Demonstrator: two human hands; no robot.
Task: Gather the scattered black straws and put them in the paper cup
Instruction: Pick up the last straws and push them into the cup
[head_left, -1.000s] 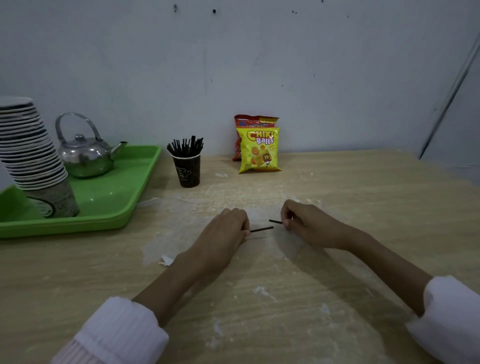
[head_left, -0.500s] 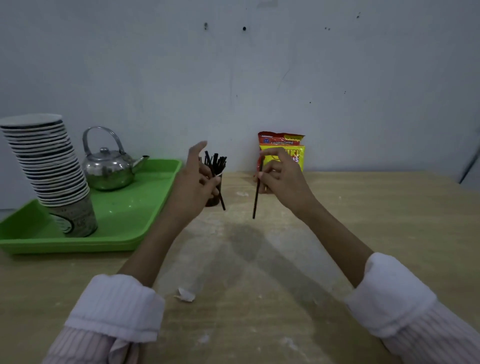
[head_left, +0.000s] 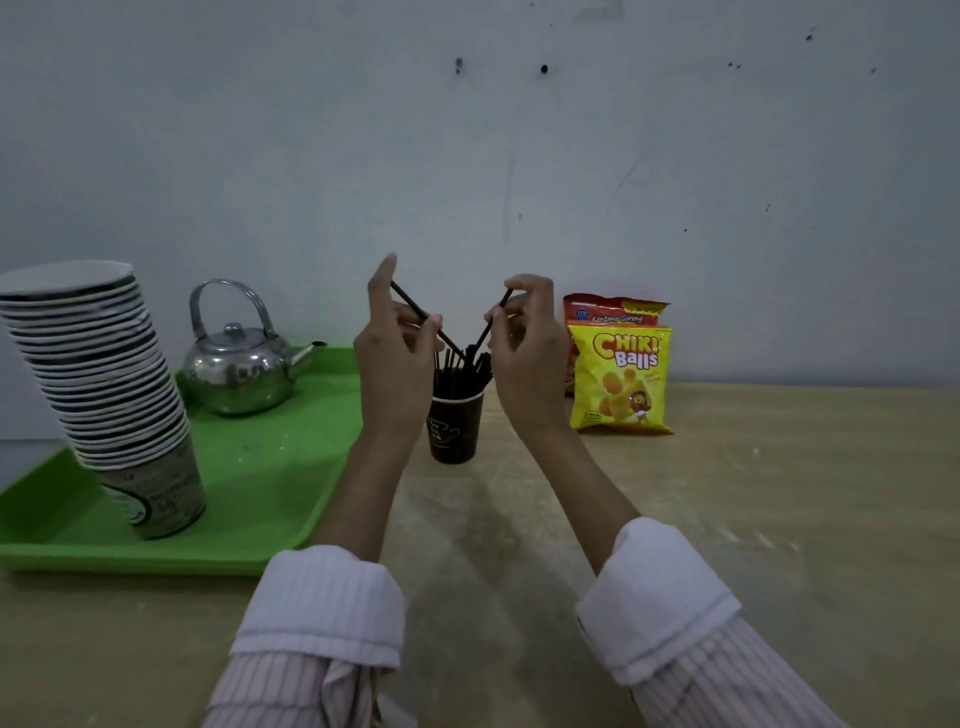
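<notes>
1. The left hand (head_left: 397, 358) pinches one black straw (head_left: 415, 309) that slants down to the right, toward the paper cup (head_left: 455, 427).
2. The right hand (head_left: 524, 348) pinches a second black straw (head_left: 493, 322) that slants down to the left.
3. Both lower tips meet among the straws already in the cup, which stands on the surface (head_left: 727, 519) between the wrists.

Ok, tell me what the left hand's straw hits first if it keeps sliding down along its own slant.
Probably the bundle of black straws already standing in the paper cup; the left hand aims its straw into them, though depth is uncertain.
</notes>
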